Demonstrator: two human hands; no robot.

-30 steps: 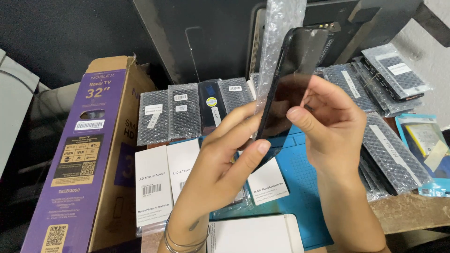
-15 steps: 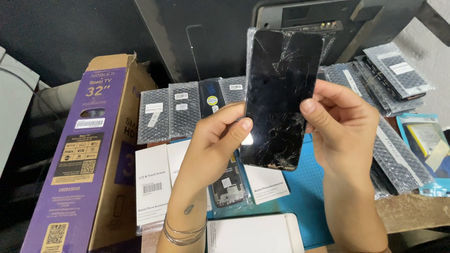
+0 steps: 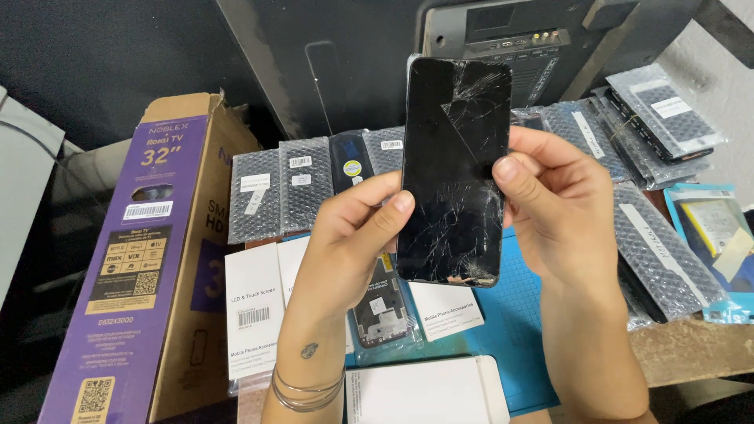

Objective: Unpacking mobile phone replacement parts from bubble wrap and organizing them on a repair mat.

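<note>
I hold a black phone [image 3: 454, 169] upright in front of me, above the desk [image 3: 683, 349], its dark glass facing me and covered in cracks that fan out from the upper right and spread thick across the lower half. My left hand [image 3: 353, 235] clamps its left edge, thumb tip pressed on the glass near the middle and fingers curled behind; my right hand [image 3: 554, 200] grips the right edge the same way, thumb on the glass a little higher, palm turned inward. My left wrist carries thin metal bangles [image 3: 308, 390] and points up from the bottom of the view. Under the phone lies a blue work mat [image 3: 510, 330], and on it, just below my left hand, a phone part in a clear sleeve [image 3: 381, 310]. White flat boxes [image 3: 255, 314] with barcode labels sit to the left of it, another white box [image 3: 428, 390] lies at the near edge. Behind, a row of bubble-wrap packets [image 3: 279, 188] with small white stickers stands on end, and more such packets [image 3: 660, 110] are piled to the right. A light-blue package [image 3: 719, 243] lies at the far right. At my left stands a tall purple-and-brown cardboard box [image 3: 149, 259] with white barcode labels.
</note>
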